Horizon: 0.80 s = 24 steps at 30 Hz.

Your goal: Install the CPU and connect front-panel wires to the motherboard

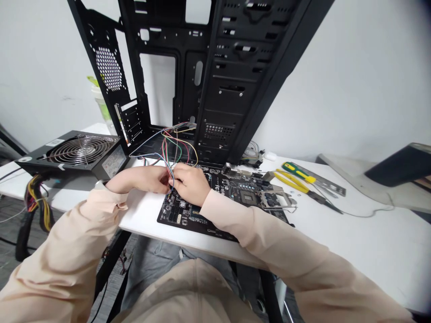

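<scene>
A black motherboard [208, 224] lies on the white table, partly hidden under my right forearm. Thin coloured wires [167, 154] run from the bottom of the black computer case [229, 107] down to the board's left edge. My left hand [153, 178] is closed, with its fingertips at the wires. Pressed close beside it, my right hand [191, 183] has its fingers closed on the same wires, above the board's upper left corner. The wire ends and any plugs are hidden between my fingers.
A power supply [114, 162] with bundled cables stands at the left. Yellow pliers [292, 181], a green and yellow screwdriver [298, 172] and a metal plate [332, 186] lie at the right. A bottle [101, 101] is behind the case.
</scene>
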Each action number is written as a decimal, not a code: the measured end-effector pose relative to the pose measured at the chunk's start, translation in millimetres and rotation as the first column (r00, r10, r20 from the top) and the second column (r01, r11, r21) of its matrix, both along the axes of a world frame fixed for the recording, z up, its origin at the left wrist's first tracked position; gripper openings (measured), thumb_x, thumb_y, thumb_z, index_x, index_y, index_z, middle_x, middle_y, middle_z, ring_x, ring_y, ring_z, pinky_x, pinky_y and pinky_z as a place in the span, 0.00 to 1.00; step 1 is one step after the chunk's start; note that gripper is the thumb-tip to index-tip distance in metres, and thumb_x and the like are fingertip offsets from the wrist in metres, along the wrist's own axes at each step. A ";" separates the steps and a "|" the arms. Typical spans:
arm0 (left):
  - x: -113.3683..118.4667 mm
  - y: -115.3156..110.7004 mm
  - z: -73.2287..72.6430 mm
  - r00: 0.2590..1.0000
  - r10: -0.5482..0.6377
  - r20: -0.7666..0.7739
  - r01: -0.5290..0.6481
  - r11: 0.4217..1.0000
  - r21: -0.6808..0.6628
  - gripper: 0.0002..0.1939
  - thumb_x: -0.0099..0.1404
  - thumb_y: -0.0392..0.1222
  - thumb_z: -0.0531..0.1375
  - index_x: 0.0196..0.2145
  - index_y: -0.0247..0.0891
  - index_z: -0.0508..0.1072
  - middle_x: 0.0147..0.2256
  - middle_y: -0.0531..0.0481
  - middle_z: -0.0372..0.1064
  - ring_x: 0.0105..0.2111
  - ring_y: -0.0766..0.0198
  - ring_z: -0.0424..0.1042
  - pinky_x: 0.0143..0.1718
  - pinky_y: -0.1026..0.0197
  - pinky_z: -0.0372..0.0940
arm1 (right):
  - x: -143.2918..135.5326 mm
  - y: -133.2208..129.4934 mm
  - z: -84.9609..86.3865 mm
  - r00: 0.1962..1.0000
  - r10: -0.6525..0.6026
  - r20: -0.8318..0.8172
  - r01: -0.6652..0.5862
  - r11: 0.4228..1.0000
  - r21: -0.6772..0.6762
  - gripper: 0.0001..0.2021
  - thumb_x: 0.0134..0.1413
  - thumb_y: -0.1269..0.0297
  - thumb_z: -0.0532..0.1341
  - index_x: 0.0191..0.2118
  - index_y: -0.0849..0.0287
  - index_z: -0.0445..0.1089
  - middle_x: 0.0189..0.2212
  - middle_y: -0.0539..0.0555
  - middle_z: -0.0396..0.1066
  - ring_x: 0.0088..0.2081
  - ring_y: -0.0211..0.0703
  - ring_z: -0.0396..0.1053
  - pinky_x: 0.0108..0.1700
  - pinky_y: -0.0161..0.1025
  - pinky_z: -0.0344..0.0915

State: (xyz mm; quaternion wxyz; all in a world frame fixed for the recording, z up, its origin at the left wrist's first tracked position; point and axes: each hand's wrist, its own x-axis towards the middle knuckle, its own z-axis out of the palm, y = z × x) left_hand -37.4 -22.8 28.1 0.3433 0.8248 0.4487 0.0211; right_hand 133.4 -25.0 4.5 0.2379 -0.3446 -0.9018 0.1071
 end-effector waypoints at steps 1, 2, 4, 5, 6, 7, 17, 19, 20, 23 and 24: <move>-0.4 0.5 -0.4 1.000 0.000 -0.004 0.000 1.000 0.001 0.14 0.49 0.44 0.56 0.33 0.34 0.69 0.32 0.50 0.68 0.31 0.62 0.65 0.32 0.64 0.63 | -0.1 1.0 -0.9 1.000 0.000 -0.020 -0.001 1.000 -0.005 0.08 0.56 0.68 0.58 0.28 0.61 0.72 0.36 0.53 0.72 0.38 0.38 0.68 0.39 0.35 0.60; -0.9 1.0 -0.8 1.000 0.001 -0.008 -0.001 1.000 0.001 0.14 0.49 0.44 0.56 0.32 0.34 0.70 0.31 0.50 0.68 0.31 0.62 0.65 0.31 0.64 0.63 | -0.1 1.6 -1.8 0.999 0.002 -0.035 -0.002 1.000 -0.006 0.08 0.56 0.69 0.58 0.28 0.61 0.71 0.36 0.53 0.71 0.37 0.38 0.68 0.39 0.34 0.60; -2.1 1.7 -1.8 1.000 0.002 -0.012 -0.002 1.000 -0.001 0.13 0.49 0.44 0.56 0.32 0.34 0.70 0.30 0.51 0.68 0.30 0.62 0.65 0.30 0.64 0.63 | 0.1 1.6 -3.0 0.999 0.005 -0.044 -0.005 1.000 0.007 0.09 0.56 0.69 0.57 0.27 0.61 0.71 0.35 0.52 0.71 0.36 0.38 0.68 0.38 0.34 0.60; -2.6 1.6 -2.2 1.000 0.001 -0.011 -0.001 1.000 -0.004 0.13 0.50 0.44 0.56 0.31 0.34 0.70 0.30 0.51 0.68 0.30 0.63 0.65 0.30 0.64 0.62 | 0.3 1.1 -3.3 0.999 0.006 -0.032 -0.005 1.000 0.027 0.09 0.56 0.69 0.57 0.27 0.61 0.72 0.35 0.53 0.71 0.36 0.38 0.68 0.37 0.35 0.59; -2.9 1.3 -2.4 1.000 -0.001 -0.008 0.001 1.000 -0.008 0.13 0.50 0.44 0.56 0.31 0.34 0.69 0.30 0.51 0.68 0.30 0.63 0.65 0.30 0.64 0.62 | 0.4 0.3 -3.4 1.000 0.010 -0.006 -0.010 0.998 0.058 0.09 0.56 0.68 0.57 0.28 0.61 0.72 0.36 0.53 0.71 0.35 0.38 0.68 0.36 0.35 0.59; -3.0 0.7 -2.4 1.000 -0.003 -0.005 0.003 1.000 -0.011 0.13 0.50 0.44 0.55 0.31 0.33 0.69 0.30 0.50 0.67 0.30 0.63 0.65 0.30 0.64 0.63 | 0.6 -0.6 -3.4 0.999 0.019 0.031 -0.022 0.995 0.099 0.09 0.56 0.68 0.56 0.30 0.62 0.72 0.36 0.54 0.72 0.35 0.39 0.68 0.34 0.36 0.59; -1.3 -4.9 0.2 0.999 -0.021 0.027 0.019 0.998 0.064 0.13 0.52 0.42 0.55 0.34 0.33 0.71 0.30 0.50 0.69 0.29 0.64 0.64 0.31 0.64 0.63 | 2.0 0.3 -9.2 0.966 0.157 0.207 -0.232 0.879 0.416 0.11 0.56 0.69 0.52 0.30 0.62 0.71 0.34 0.54 0.72 0.30 0.40 0.66 0.29 0.39 0.56; -1.8 -5.0 -1.1 0.999 -0.033 0.042 0.029 0.995 0.092 0.13 0.53 0.43 0.55 0.34 0.33 0.71 0.31 0.49 0.70 0.30 0.63 0.65 0.33 0.63 0.63 | 2.2 2.8 -11.8 0.969 0.192 0.153 -0.239 0.880 0.410 0.11 0.56 0.70 0.52 0.30 0.62 0.71 0.33 0.55 0.72 0.31 0.41 0.66 0.32 0.38 0.58; -2.1 -4.9 -1.9 0.998 -0.038 0.048 0.032 0.994 0.106 0.13 0.54 0.44 0.55 0.34 0.33 0.71 0.33 0.49 0.70 0.31 0.63 0.66 0.34 0.63 0.64 | 2.2 4.2 -12.9 0.972 0.206 0.116 -0.235 0.890 0.391 0.10 0.56 0.70 0.52 0.30 0.62 0.71 0.33 0.55 0.71 0.33 0.41 0.66 0.34 0.37 0.60; -3.4 -4.3 -4.5 0.998 -0.040 0.050 0.032 0.988 0.149 0.12 0.55 0.45 0.55 0.31 0.34 0.70 0.32 0.48 0.70 0.33 0.61 0.67 0.36 0.61 0.64 | 1.2 8.2 -14.9 0.974 0.225 0.006 -0.217 0.933 0.289 0.09 0.55 0.71 0.54 0.30 0.64 0.71 0.32 0.57 0.70 0.36 0.43 0.66 0.41 0.37 0.62; -3.9 -4.1 -5.3 0.998 -0.040 0.045 0.032 0.986 0.162 0.11 0.56 0.45 0.55 0.30 0.34 0.70 0.31 0.48 0.70 0.33 0.60 0.67 0.36 0.61 0.64 | 0.7 9.3 -15.0 0.974 0.227 -0.023 -0.214 0.946 0.244 0.08 0.55 0.71 0.54 0.30 0.64 0.70 0.32 0.57 0.70 0.37 0.43 0.66 0.42 0.38 0.62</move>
